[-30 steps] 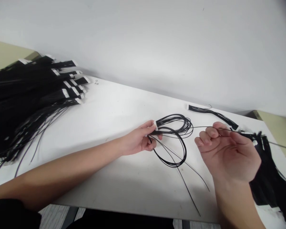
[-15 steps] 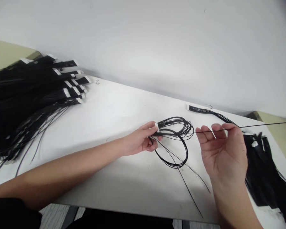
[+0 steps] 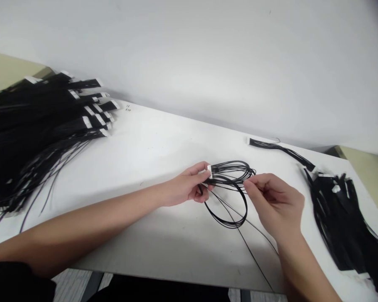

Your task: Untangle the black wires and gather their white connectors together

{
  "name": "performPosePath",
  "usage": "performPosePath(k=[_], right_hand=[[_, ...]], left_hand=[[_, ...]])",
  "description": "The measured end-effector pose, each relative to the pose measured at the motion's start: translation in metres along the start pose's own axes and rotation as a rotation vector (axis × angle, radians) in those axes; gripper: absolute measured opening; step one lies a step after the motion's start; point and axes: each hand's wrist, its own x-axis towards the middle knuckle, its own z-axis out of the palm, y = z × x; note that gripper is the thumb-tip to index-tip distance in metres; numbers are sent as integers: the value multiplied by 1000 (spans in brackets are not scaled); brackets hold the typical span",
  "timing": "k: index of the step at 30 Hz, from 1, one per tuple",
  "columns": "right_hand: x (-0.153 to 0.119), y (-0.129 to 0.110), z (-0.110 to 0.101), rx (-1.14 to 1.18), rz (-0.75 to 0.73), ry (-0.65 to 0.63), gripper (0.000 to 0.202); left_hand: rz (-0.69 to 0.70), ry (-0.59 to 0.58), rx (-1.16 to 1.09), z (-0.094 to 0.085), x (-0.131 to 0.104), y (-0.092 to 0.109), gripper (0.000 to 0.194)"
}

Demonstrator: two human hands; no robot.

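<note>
Pale wall (image 3: 189, 63) rises behind a white table (image 3: 164, 138), which bears small handwritten marks (image 3: 127, 108) toward its far edge. On the left lies a broad heap of black cables (image 3: 28, 126), many tipped with white ends, and a few stray wires trail from its near side. At the right is a smaller pile of black cables (image 3: 343, 226); just beyond it, close to the wall, one cable with a white plug (image 3: 280, 147) stretches out.

Between these piles, near the middle of the table, the left hand (image 3: 197, 182) holds a looped bundle of black wires (image 3: 229, 181), its fingers closed around one end beside a white plug (image 3: 209, 171). Two loose wires (image 3: 253, 259) run from the bundle toward the near edge. The right hand (image 3: 275, 203) is at the loops' outer end, thumb and forefinger tips close together and the other fingers curled (whether a wire sits between those tips, I cannot tell).
</note>
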Motion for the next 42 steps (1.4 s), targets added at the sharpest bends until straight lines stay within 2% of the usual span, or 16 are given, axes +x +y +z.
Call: performPosePath(k=[3,14,31,36,42], right_hand=[[0,3,-1,-51,15,-40,9],[0,0,-1,-77,58,-46,10],[4,-10,-3,-67,240,-77,14],[7,-9,-6,-109,343,-169,17],[12,1,-15,-47,430,-325,17]], left_hand=[[-4,-7,4,1,0,0,18],[9,-13,16,1,0,-1,18],[38,58,211,3,-2,-4,23],[53,80,242,5,-1,-4,25],[63,106,259,5,-2,-5,25]])
